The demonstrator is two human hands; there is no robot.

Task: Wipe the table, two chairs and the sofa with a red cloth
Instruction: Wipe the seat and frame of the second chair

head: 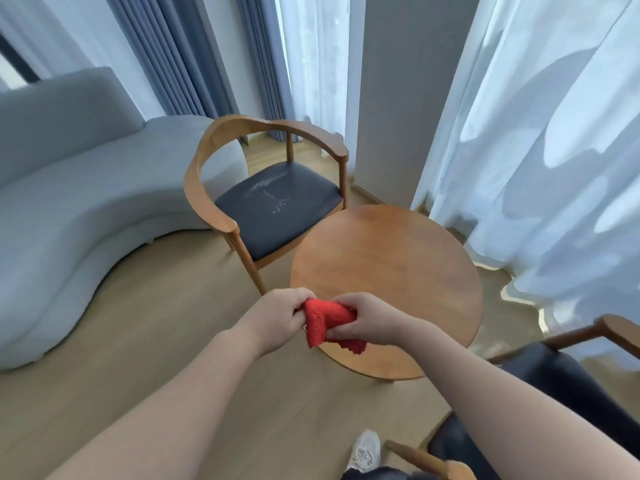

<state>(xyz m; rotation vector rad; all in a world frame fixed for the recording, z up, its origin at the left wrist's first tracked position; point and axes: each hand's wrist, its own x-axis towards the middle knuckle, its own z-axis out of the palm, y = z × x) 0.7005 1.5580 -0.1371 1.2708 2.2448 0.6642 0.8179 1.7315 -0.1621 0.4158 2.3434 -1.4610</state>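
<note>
Both my hands hold a crumpled red cloth (323, 323) above the near left edge of the round wooden table (391, 271). My left hand (277, 317) grips its left end and my right hand (367, 323) grips its right side, fingers curled round the fabric. A wooden chair (277, 209) with a dark seat stands behind the table to the left. A second chair (561, 372) with a dark seat is at the lower right, partly behind my right arm. The light grey sofa (69, 209) curves along the left.
Sheer white curtains (554, 150) hang close behind the table on the right, blue drapes (180, 57) at the back. A grey wall column (408, 98) stands between them. Wooden floor (173, 341) lies between sofa and table. My white shoe (365, 452) shows at the bottom.
</note>
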